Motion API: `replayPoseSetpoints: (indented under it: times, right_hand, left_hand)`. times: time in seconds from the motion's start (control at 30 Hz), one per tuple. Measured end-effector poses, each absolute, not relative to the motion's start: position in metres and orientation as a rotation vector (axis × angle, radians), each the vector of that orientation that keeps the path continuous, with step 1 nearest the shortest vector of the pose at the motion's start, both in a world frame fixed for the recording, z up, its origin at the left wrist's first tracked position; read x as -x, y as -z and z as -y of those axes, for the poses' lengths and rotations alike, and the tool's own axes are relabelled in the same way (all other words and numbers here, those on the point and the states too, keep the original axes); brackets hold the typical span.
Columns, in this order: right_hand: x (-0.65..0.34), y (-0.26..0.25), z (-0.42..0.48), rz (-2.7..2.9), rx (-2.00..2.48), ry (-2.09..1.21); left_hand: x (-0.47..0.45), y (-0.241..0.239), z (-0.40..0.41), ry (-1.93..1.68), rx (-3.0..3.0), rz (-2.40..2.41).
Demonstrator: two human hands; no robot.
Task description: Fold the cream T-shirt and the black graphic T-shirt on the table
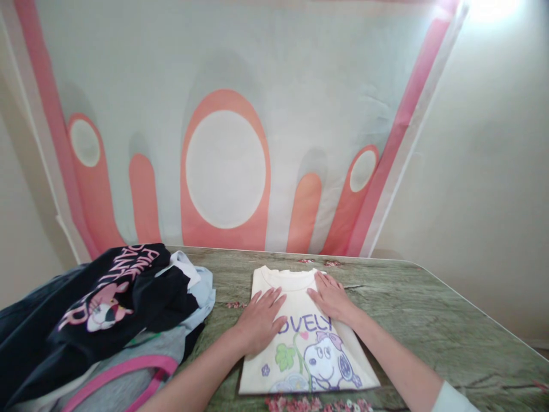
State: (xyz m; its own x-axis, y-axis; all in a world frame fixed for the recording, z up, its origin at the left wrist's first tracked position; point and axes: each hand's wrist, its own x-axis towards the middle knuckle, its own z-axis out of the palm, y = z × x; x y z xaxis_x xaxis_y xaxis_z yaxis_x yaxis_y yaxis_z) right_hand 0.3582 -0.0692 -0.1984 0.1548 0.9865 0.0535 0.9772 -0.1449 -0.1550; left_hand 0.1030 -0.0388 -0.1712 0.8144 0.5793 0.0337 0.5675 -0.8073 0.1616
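Head view — folded shirt (297, 306) lying face-up on the table (429, 320), beside but apart from the clothes pile (148, 309). Left hand (262, 321) flat on its left side, right hand (333, 296) on its right, by the collar (288, 280); each grip splayed, holding nothing. Could ruck at the collar or lose its neat fold through an uneven drag — or get covered through a slump of the pile.

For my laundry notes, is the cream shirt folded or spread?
Folded: the cream shirt lies in a compact, straight-edged shape, with no sleeves spread at its sides.
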Motion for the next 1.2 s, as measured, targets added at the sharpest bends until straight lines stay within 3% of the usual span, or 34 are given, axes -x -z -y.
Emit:
replayPoseSetpoints:
  times: [0.43, 0.6, 0.77, 1.0, 1.2]
  right_hand:
    - [-0.379, 0.207, 0.039, 1.753, 2.338, -0.052]
    - [-0.381, 0.209, 0.038, 1.688, 2.333, -0.002]
    - [-0.381, 0.211, 0.037, 1.666, 2.355, 0.001]
    - [-0.38, 0.212, 0.037, 1.602, 2.373, 0.025]
    - [-0.383, 0.212, 0.04, 1.467, 2.471, 0.033]
  left_hand:
    - [-0.115, 0.166, 0.009, -0.09, -2.818, -0.857]
    - [-0.121, 0.166, -0.017, -0.397, -2.773, -0.731]
    - [-0.118, 0.185, -0.038, -0.71, -2.68, -1.112]
    - [-0.112, 0.196, -0.049, -0.277, -2.758, -1.314]
    - [-0.114, 0.194, -0.047, -0.232, -2.766, -1.421]
